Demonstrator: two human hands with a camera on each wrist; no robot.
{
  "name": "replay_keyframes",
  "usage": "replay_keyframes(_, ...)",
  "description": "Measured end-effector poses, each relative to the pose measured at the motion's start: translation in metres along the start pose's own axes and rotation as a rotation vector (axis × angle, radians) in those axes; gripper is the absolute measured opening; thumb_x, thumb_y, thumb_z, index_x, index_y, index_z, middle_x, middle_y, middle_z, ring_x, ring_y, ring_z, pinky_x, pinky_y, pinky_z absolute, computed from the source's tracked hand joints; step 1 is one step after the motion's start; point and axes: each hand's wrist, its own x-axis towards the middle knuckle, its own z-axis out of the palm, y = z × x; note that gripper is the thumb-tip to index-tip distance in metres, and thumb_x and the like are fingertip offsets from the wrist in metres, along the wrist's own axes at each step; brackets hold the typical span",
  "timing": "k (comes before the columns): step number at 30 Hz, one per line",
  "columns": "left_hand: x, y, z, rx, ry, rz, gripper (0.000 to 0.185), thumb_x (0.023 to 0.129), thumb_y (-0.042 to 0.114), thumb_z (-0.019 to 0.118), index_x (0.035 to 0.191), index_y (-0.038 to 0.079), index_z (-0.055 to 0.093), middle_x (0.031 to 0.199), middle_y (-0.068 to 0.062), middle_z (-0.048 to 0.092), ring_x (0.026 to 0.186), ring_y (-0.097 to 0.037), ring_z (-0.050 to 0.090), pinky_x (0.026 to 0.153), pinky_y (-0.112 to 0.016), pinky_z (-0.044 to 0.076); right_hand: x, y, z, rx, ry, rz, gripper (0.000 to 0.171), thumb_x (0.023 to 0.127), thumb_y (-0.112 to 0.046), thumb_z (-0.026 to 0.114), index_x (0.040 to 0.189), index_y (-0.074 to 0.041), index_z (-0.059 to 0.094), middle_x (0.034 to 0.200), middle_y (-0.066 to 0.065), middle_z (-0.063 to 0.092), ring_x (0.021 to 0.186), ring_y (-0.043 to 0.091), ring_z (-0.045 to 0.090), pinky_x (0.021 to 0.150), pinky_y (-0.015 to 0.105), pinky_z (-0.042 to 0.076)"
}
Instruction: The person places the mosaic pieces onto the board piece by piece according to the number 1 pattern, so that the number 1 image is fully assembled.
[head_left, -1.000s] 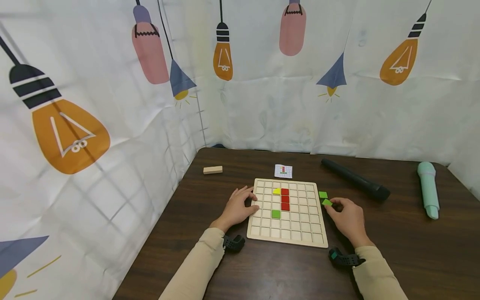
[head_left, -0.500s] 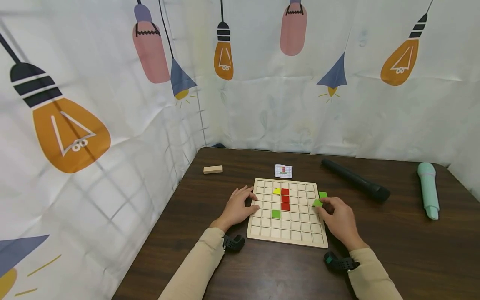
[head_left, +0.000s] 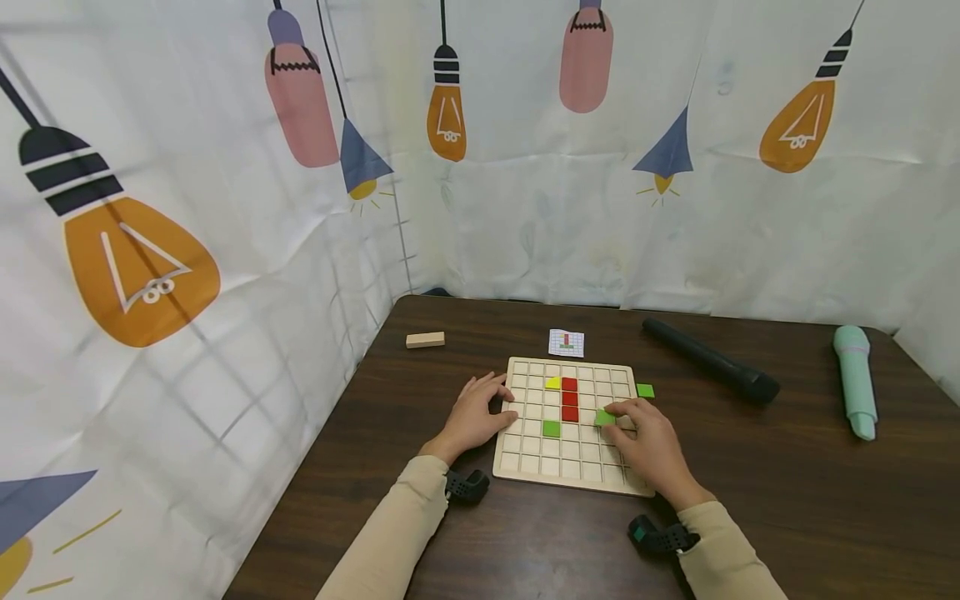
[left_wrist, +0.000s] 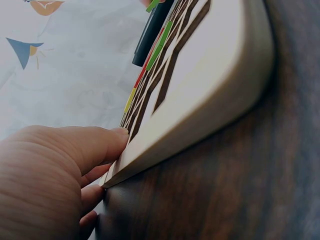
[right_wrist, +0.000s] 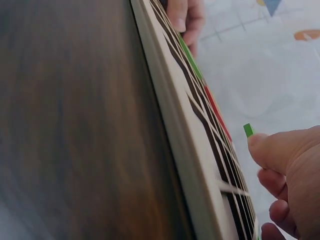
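A light wooden grid board lies on the dark table. My left hand rests on its left edge, thumb and index fingertips touching the rim; the thumb lies fairly straight in the left wrist view. Between thumb and fingers, my right hand pinches a green tile over the right part of the board. The right wrist view shows this tile raised off the surface. Set in the grid are a column of red tiles, a yellow tile with a slanted side and a green square.
Another green tile lies by the board's right edge. Behind the board is a small printed pattern card. A wooden block sits back left; a black microphone and a mint-green microphone-shaped object lie to the right.
My right hand has carried the green tile leftward, from beside the board's right edge to above the grid. The left hand stays in place on the board.
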Motion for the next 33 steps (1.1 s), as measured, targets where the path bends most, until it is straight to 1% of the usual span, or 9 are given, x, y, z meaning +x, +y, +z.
replay_keyframes(6, 0.0, 0.001, 0.0, -0.001, 0.0, -0.004, 0.015, 0.09, 0.023, 0.07, 0.101, 0.015, 0.064, 0.15, -0.008, 0.044, 0.145, -0.025, 0.03, 0.123, -0.043, 0.009, -0.002, -0.007, 0.007, 0.005, -0.025, -0.005, 0.025, 0.084, -0.016, 0.077, 0.108, -0.012, 0.072, 0.104, 0.001, 0.064, 0.097, 0.022, 0.061, 0.085, 0.046, 0.054)
replay_keyframes(10, 0.0, 0.001, 0.0, 0.003, -0.003, -0.002, 0.015, 0.09, 0.023, 0.07, 0.101, 0.015, 0.064, 0.151, -0.009, 0.043, 0.145, -0.025, 0.029, 0.123, -0.043, 0.008, -0.003, -0.012, 0.012, -0.011, -0.044, -0.016, 0.028, 0.084, -0.019, 0.078, 0.109, -0.011, 0.072, 0.104, 0.001, 0.065, 0.097, 0.021, 0.061, 0.085, 0.046, 0.054)
replay_keyframes(14, 0.0, 0.0, 0.0, 0.002, 0.0, 0.001, 0.015, 0.09, 0.023, 0.07, 0.101, 0.016, 0.064, 0.15, -0.009, 0.043, 0.145, -0.026, 0.03, 0.123, -0.043, 0.009, -0.004, -0.016, 0.016, -0.007, -0.045, -0.034, 0.027, 0.083, -0.021, 0.079, 0.108, -0.012, 0.073, 0.103, 0.0, 0.065, 0.095, 0.019, 0.061, 0.084, 0.043, 0.054)
replay_keyframes(20, 0.001, 0.0, 0.0, -0.002, 0.001, -0.005, 0.015, 0.09, 0.024, 0.071, 0.1, 0.016, 0.064, 0.151, -0.008, 0.043, 0.145, -0.025, 0.029, 0.123, -0.043, 0.009, -0.004, -0.019, 0.021, -0.014, -0.051, -0.057, 0.026, 0.084, -0.02, 0.079, 0.108, -0.013, 0.073, 0.103, 0.0, 0.066, 0.096, 0.019, 0.06, 0.084, 0.043, 0.054)
replay_keyframes(33, 0.001, 0.0, 0.001, -0.007, 0.001, -0.005, 0.014, 0.089, 0.024, 0.071, 0.1, 0.017, 0.064, 0.151, -0.008, 0.043, 0.145, -0.025, 0.029, 0.123, -0.043, 0.009, -0.007, -0.025, 0.031, -0.046, 0.004, -0.107, 0.027, 0.081, -0.018, 0.081, 0.106, -0.011, 0.075, 0.101, 0.0, 0.066, 0.095, 0.021, 0.061, 0.078, 0.041, 0.054)
